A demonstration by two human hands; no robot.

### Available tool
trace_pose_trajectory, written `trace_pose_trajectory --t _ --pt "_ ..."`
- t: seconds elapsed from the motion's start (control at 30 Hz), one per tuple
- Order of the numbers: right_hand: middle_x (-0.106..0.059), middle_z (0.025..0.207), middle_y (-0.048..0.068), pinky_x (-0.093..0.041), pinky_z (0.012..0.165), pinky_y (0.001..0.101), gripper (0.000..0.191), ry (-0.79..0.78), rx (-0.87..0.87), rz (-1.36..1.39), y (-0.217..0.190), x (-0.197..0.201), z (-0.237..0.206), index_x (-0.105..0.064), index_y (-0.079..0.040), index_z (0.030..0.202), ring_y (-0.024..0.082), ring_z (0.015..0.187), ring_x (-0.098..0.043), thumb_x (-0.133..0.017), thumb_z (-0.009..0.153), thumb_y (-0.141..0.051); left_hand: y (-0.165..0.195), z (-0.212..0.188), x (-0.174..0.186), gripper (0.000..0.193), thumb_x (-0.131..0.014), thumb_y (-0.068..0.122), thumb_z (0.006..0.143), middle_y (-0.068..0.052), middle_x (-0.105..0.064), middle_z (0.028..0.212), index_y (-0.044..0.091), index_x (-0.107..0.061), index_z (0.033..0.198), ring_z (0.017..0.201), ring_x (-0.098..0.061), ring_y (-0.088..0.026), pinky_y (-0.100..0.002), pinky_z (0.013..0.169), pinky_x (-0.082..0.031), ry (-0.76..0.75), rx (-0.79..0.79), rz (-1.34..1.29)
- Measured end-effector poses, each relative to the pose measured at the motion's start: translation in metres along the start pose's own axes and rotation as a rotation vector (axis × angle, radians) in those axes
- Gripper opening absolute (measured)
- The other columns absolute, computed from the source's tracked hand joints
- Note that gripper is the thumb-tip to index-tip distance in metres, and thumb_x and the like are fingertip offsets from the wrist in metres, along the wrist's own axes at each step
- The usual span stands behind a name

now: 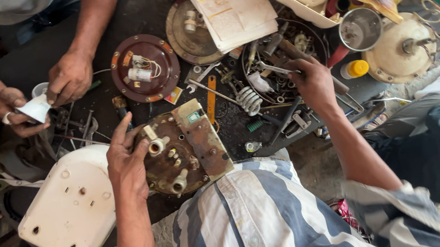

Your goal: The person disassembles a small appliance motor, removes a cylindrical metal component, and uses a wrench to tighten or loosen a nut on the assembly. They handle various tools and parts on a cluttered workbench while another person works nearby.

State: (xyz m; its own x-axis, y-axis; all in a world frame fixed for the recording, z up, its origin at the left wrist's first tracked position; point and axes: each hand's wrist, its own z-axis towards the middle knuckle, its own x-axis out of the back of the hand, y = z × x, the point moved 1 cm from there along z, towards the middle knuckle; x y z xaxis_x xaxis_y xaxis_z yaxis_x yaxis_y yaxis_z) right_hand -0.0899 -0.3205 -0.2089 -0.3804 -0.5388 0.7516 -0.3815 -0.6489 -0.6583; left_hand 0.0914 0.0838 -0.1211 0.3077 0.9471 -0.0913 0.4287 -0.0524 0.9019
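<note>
Rusty brown round plate [182,163], white cover [69,207], blue-and-white striped shirt [262,224], yellow-capped bottle [355,69].

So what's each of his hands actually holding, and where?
The left hand grips the rusty round plate assembly by its left rim. The right hand reaches into the parts tray; what its fingers hold cannot be told.
</note>
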Motion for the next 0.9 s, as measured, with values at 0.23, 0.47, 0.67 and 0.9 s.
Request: trace_pose_trajectory --t 0.23,0.47,0.67,0.9 --pt "-0.071 0.097 0.002 -0.052 0.08 0.0292 0.02 -0.232 -0.648 1.361 -0.045 -0.025 -0.026 -0.067 -0.002 0.116 0.014 0.087 -0.066 -0.072 0.097 -0.006 -0.003 0.002 0.005 0.073 -0.057 -0.016 0.085 -0.016 -0.068 0.125 0.007 -0.045 0.153 0.107 -0.068 -0.018 -0.031 0.095 -0.056 0.063 0.08 -0.1" --pt "-0.074 0.105 0.001 -0.055 0.085 0.0266 0.033 -0.424 -0.124 0.602 -0.174 -0.02 0.016 -0.064 0.0 0.129 0.012 0.096 -0.067 -0.066 0.101 -0.018 -0.005 -0.015 -0.004 0.077 -0.062 -0.015 0.085 -0.013 -0.07 0.126 0.011 -0.044 0.154 0.113 -0.067 -0.017 -0.031 0.1 -0.054 0.117 0.081 0.042" --pt "-0.078 0.099 0.006 -0.055 0.079 0.0298 0.031 -0.632 -0.036 0.228 -0.238 -0.024 0.043 -0.073 -0.004 0.122 0.013 0.087 -0.068 -0.07 0.096 -0.021 0.004 -0.043 -0.026 0.078 -0.068 -0.011 0.084 -0.009 -0.072 0.126 0.017 -0.046 0.153 0.115 -0.071 -0.019 -0.03 0.1 -0.058 0.157 -0.042 0.27" --pt "-0.075 0.109 0.01 -0.056 0.087 0.0337 0.03 -0.763 0.113 0.543 -0.238 -0.055 0.038 -0.068 -0.001 0.119 0.017 0.099 -0.071 -0.071 0.096 -0.021 0.009 -0.069 -0.044 0.085 -0.072 -0.011 0.081 -0.019 -0.065 0.138 0.014 -0.042 0.156 0.121 -0.07 -0.029 -0.037 0.102 -0.057 0.151 -0.253 0.379"
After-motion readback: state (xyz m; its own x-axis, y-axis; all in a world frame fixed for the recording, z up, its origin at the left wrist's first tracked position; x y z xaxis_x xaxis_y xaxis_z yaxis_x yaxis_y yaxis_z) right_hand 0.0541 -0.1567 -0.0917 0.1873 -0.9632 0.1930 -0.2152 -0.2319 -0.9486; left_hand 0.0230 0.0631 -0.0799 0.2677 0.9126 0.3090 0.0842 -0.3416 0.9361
